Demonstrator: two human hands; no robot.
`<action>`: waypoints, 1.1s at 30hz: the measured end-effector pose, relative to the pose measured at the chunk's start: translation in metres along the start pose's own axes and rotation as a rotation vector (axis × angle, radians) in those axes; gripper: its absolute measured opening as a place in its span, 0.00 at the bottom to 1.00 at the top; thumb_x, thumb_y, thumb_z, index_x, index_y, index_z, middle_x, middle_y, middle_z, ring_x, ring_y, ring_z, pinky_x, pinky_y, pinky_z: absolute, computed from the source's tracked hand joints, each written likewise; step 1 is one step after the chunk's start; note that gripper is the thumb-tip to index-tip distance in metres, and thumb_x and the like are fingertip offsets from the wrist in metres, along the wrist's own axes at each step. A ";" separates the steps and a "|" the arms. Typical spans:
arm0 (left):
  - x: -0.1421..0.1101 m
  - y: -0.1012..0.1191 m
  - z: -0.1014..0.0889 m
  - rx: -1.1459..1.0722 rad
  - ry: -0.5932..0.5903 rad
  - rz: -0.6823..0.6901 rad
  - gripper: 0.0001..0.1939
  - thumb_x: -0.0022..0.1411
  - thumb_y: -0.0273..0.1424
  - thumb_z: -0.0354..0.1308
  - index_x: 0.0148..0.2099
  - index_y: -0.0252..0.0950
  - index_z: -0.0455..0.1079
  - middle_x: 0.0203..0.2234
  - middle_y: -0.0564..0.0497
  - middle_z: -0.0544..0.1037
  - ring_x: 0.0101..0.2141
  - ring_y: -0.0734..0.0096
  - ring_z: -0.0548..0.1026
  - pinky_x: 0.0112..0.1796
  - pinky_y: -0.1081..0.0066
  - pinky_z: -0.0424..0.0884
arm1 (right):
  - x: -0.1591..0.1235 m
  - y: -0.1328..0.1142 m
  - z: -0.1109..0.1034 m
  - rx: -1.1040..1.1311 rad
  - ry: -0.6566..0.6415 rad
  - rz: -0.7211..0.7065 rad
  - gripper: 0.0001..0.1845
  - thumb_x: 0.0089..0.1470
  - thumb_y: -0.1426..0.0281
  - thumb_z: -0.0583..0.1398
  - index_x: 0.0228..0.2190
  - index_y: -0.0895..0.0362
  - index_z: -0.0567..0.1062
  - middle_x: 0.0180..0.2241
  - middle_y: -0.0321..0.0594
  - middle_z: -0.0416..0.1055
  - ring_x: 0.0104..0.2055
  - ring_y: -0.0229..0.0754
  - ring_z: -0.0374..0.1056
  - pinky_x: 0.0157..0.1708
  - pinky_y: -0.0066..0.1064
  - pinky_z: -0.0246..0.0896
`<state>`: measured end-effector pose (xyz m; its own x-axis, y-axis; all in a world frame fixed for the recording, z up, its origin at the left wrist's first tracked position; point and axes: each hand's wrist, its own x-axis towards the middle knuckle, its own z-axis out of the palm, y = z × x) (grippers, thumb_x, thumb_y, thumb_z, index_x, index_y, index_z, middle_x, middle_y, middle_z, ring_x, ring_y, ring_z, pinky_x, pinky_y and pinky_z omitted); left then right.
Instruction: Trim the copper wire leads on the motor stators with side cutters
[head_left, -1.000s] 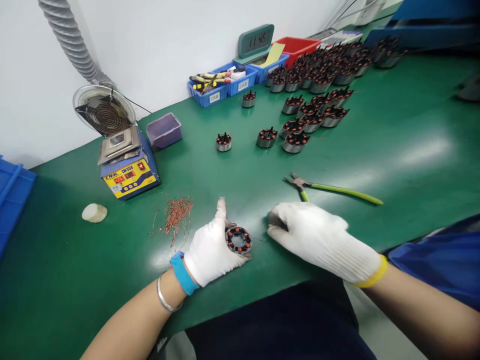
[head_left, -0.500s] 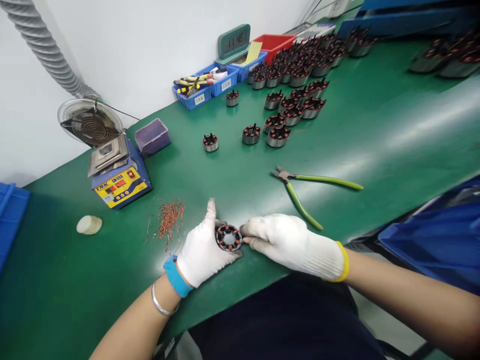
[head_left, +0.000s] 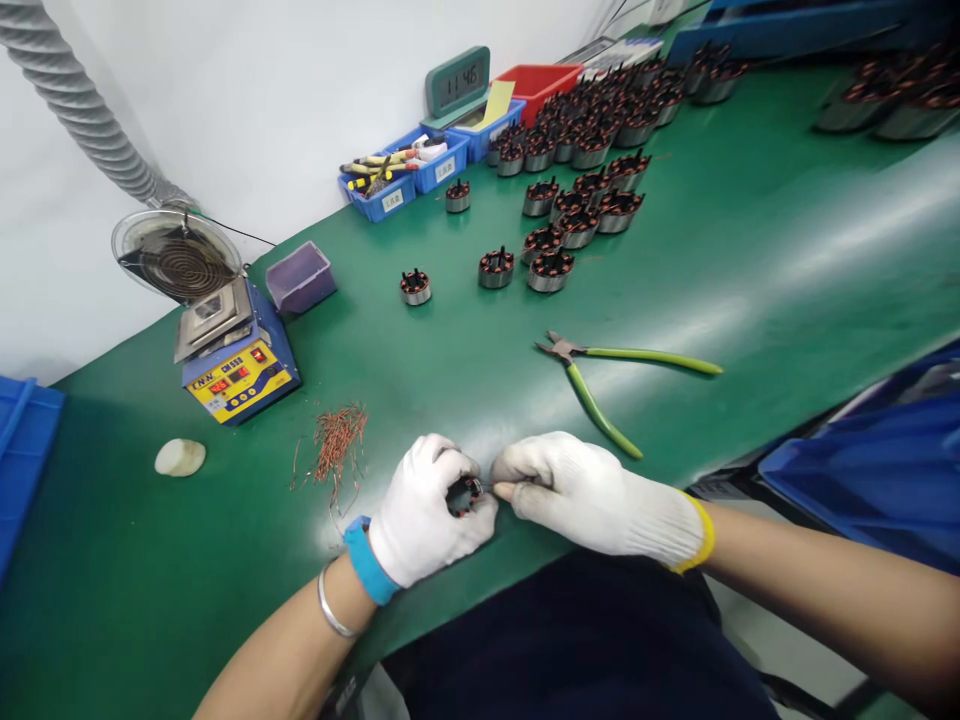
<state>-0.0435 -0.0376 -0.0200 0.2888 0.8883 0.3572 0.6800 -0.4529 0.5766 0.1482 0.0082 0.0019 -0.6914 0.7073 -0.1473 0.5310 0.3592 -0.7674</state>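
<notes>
My left hand (head_left: 431, 510), in a white glove, is wrapped round a motor stator (head_left: 465, 494) with copper windings; its fingers cover much of the ring. Close on its right, my right hand (head_left: 566, 490) in a yellow-cuffed white glove has thumb and forefinger pinched together. A thin wire end (head_left: 486, 485) seems to run from the stator into that pinch. Green-handled cutting pliers (head_left: 592, 385) lie spread beyond my right hand. Left of my left hand is a loose pile of copper wire clippings (head_left: 341, 442).
Several more stators (head_left: 551, 270) stand toward the back right. A blue and yellow solder pot (head_left: 240, 375) sits at left beside a purple bin (head_left: 301, 278) and a round white block (head_left: 180, 457). Blue tool trays (head_left: 382, 200) and a clock (head_left: 457, 82) line the wall.
My left hand's thumb and fingers have closed further over the stator, hiding more of it. My right hand stays pinched at its right side. The view has shifted slightly.
</notes>
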 end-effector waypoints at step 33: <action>-0.004 0.008 0.006 0.058 0.040 0.094 0.05 0.58 0.22 0.52 0.35 0.37 0.64 0.31 0.48 0.70 0.33 0.68 0.68 0.34 0.67 0.69 | -0.017 0.007 -0.026 -0.167 -0.140 -0.035 0.09 0.54 0.71 0.54 0.26 0.52 0.73 0.25 0.32 0.72 0.27 0.37 0.66 0.25 0.26 0.52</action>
<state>-0.0346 -0.0441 -0.0212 0.3267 0.8376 0.4378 0.6891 -0.5281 0.4962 0.1766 0.0143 0.0147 -0.7658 0.6057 -0.2162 0.5712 0.4860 -0.6615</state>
